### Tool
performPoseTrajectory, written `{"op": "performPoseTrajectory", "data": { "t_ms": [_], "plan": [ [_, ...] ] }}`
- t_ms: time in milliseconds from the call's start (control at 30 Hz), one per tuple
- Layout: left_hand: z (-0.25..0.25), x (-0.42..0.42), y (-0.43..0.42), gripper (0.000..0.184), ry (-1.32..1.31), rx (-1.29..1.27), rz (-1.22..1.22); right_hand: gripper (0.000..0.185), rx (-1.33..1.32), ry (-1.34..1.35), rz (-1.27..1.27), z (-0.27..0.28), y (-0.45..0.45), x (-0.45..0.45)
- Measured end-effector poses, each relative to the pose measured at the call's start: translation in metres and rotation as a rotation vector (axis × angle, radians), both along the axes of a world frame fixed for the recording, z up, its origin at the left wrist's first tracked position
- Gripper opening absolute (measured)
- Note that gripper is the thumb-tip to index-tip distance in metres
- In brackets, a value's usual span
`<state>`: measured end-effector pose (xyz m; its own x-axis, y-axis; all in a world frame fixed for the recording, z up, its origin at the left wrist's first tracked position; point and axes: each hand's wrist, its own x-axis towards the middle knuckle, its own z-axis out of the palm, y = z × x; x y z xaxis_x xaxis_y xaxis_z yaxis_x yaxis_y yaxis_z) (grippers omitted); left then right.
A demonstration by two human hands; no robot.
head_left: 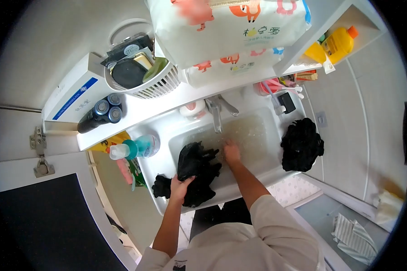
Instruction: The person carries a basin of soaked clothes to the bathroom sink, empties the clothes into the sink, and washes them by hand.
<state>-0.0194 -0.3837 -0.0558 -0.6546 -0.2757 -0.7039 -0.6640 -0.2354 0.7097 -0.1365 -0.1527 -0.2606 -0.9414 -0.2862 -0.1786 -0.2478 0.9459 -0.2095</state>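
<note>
Black wet cloth (195, 174) lies over the left front part of the white sink (267, 174), partly on its rim. My left hand (181, 187) is closed on this cloth near the sink's front left edge. In the cloudy water (248, 135), my right hand (231, 151) is partly under the surface, right of the cloth and below the metal faucet (216, 115); its fingers are hidden by the water. A second bunched black cloth (302, 144) rests on the sink's right rim.
A teal pump bottle (142, 147) stands on the left rim. Above, a shelf (135, 108) holds a white basket (160, 83), an electric shaver (105, 110) and white packages (226, 36). Pink cups (271, 86) and a small black box (286, 103) sit at the back right.
</note>
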Motion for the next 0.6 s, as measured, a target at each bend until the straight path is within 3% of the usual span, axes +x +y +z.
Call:
{"op": "performPoseTrajectory", "data": {
  "t_ms": [100,300,400,467,600],
  "plan": [
    [-0.005,0.003,0.0,0.042,0.002,-0.042,-0.049,0.033,0.012,-0.153,-0.129,0.002,-0.006,-0.004],
    [-0.005,0.005,0.0,0.04,0.023,-0.013,-0.046,0.033,0.172,-0.155,-0.066,0.013,-0.003,-0.013],
    [-0.002,0.004,-0.001,0.039,0.036,0.003,-0.039,0.033,0.078,-0.113,-0.13,-0.017,-0.002,-0.015],
    [-0.001,0.005,0.001,0.039,0.034,0.015,-0.036,0.031,0.071,-0.065,-0.111,0.01,0.0,-0.018],
    [0.006,0.002,0.003,0.042,0.022,0.071,0.009,0.029,-0.081,-0.019,-0.157,0.013,0.005,-0.021]
  ]
}}
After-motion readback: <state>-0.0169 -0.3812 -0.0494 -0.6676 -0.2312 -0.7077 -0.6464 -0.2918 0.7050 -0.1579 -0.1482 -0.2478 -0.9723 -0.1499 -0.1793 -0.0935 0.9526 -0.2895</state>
